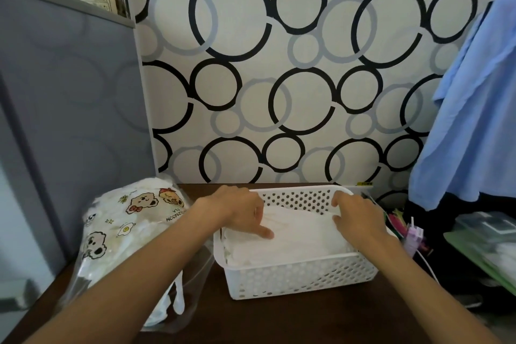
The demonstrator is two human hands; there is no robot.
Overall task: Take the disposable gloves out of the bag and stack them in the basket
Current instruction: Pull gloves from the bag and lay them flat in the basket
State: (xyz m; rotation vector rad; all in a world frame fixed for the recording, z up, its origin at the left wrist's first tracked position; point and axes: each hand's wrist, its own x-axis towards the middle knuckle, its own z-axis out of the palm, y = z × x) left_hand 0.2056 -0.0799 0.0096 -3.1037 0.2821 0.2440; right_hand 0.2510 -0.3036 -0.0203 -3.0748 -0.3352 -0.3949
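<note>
A white perforated plastic basket [301,276] stands on the dark wooden table, holding a flat stack of thin clear disposable gloves [301,237]. My left hand [240,212] lies inside the basket at its left, fingers extended and pressing on the top glove. At the right side of the stack my right hand [357,218] rests on the gloves, fingers loosely bent over the stack's far edge. To the left of the basket sits a clear bag [125,232] printed with cartoon bears, bulging with more white gloves.
A grey cabinet [69,120] stands at the left, and a circle-patterned wall rises behind the table. Blue cloth [474,109] hangs at the right above cluttered items and a green tray [485,257]. Dark table surface [279,321] shows in front of the basket.
</note>
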